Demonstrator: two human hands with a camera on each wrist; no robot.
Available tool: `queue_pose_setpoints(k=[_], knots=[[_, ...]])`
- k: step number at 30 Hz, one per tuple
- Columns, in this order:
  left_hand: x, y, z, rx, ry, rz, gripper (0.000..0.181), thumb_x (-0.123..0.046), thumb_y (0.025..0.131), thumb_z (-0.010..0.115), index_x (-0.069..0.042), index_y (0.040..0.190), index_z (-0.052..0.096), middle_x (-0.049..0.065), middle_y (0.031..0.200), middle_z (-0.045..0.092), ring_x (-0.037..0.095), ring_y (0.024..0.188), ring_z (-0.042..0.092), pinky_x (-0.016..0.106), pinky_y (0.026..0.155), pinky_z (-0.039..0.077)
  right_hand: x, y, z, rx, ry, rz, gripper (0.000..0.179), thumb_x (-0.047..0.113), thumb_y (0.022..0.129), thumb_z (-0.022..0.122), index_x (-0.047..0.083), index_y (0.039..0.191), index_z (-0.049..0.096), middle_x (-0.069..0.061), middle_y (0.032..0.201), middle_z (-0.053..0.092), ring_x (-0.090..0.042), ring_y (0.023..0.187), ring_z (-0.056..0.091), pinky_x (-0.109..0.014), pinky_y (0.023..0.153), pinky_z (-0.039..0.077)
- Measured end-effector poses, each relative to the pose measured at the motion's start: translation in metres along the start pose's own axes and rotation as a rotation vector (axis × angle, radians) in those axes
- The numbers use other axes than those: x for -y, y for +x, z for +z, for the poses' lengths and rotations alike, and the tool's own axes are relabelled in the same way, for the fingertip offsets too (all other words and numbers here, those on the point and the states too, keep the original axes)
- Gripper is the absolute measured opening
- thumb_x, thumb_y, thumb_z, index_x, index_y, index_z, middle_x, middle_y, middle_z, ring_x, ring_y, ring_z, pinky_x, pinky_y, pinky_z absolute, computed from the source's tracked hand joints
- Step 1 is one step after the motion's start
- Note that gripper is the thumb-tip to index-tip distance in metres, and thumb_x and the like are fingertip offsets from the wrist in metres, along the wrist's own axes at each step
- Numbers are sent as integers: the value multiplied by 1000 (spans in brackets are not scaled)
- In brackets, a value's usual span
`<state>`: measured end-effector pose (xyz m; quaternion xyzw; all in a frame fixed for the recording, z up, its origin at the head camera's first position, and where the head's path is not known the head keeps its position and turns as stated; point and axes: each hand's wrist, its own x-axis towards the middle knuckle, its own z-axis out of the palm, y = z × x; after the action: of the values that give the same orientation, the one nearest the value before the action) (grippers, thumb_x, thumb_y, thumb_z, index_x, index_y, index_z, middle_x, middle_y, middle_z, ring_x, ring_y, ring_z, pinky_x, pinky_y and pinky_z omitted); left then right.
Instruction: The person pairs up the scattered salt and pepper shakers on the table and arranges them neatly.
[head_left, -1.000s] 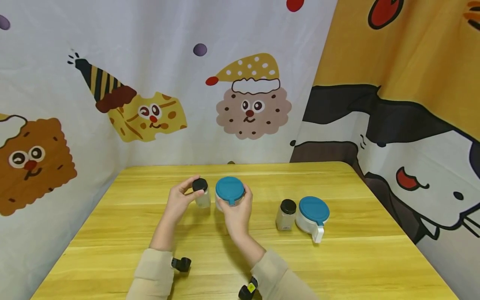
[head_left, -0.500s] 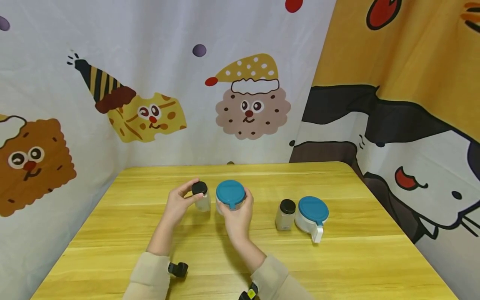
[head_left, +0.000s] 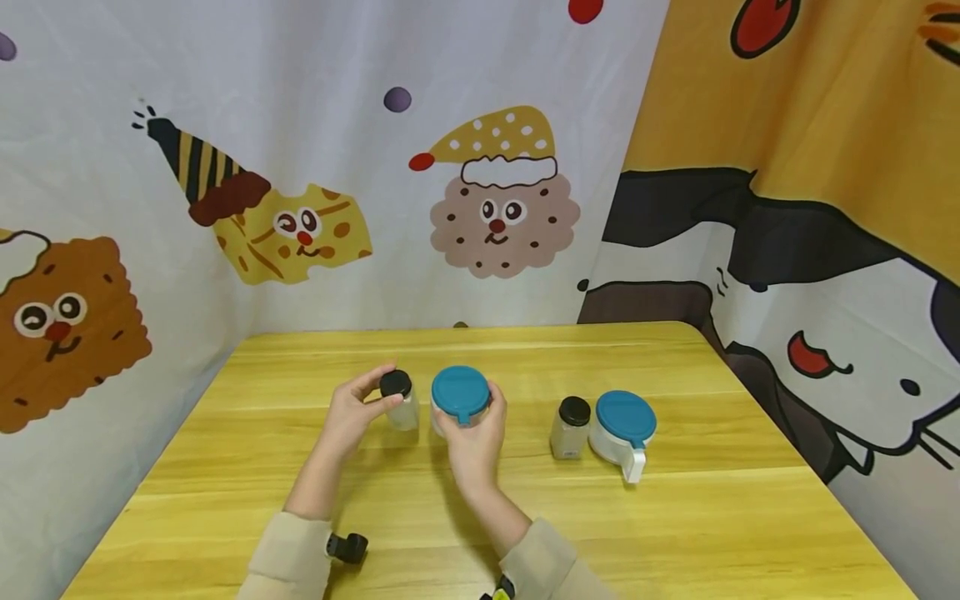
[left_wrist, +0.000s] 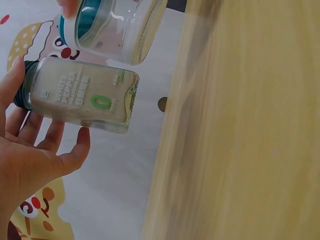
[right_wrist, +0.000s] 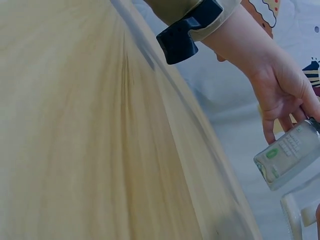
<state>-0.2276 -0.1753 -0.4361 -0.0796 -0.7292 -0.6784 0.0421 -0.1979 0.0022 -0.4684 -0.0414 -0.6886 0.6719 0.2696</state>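
Observation:
My left hand (head_left: 349, 417) grips a pepper jar (head_left: 405, 412) near its black lid, thumb on the near side. In the left wrist view that pepper jar (left_wrist: 82, 95) is clear glass with pale powder inside and "white pepper" lettering. Just right of it, my right hand (head_left: 477, 442) holds a round seasoning pot (head_left: 460, 390) with a blue flip lid, its thumb near the lid's tab. The pot's clear wall (left_wrist: 105, 30) shows in the left wrist view, with a fingertip at its lid. Both containers are held up close together, without touching in the head view.
To the right on the wooden table (head_left: 675, 533) stand another black-lidded jar (head_left: 570, 433) and, beside it, a second blue-lidded pot (head_left: 626, 417) whose white handle points toward me. A cartoon-printed curtain (head_left: 337, 67) hangs behind the table's far edge.
Both hands have come slightly nearer to me with the pepper jar and the seasoning pot in them. The two containers on the right stay put.

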Motion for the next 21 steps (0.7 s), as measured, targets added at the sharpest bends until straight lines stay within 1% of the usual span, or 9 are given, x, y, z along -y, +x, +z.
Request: queue_pose_setpoints(k=[4,7,15,21], knots=[[0,-2,-1,1,14,1,52,-11,82,76,-3,130,58,14,124,59,21,116,49,30,91,44,0,-3,-1,-7,7,8,82,17,71,86,6,137,40,-10,134,47,-29,125,42,-56,103,25],[0,-4,-2,6,19,1,53,-11,82,77,-3,130,58,14,122,60,22,114,50,32,91,44,0,-5,-2,-16,-9,12,82,17,70,87,5,137,40,-10,134,47,-29,125,42,-56,103,25],[3,-5,-4,13,12,-11,54,-11,81,77,-2,131,57,13,122,60,21,114,49,40,94,41,0,-10,-2,-31,-18,11,83,16,69,87,3,137,40,-10,134,47,-29,124,43,-57,102,27],[5,-6,-6,18,-6,-23,54,-9,81,77,-1,131,57,15,123,59,24,116,47,46,98,37,2,-16,-3,-37,4,27,82,17,70,87,7,137,40,-10,135,47,-30,126,41,-59,103,24]])
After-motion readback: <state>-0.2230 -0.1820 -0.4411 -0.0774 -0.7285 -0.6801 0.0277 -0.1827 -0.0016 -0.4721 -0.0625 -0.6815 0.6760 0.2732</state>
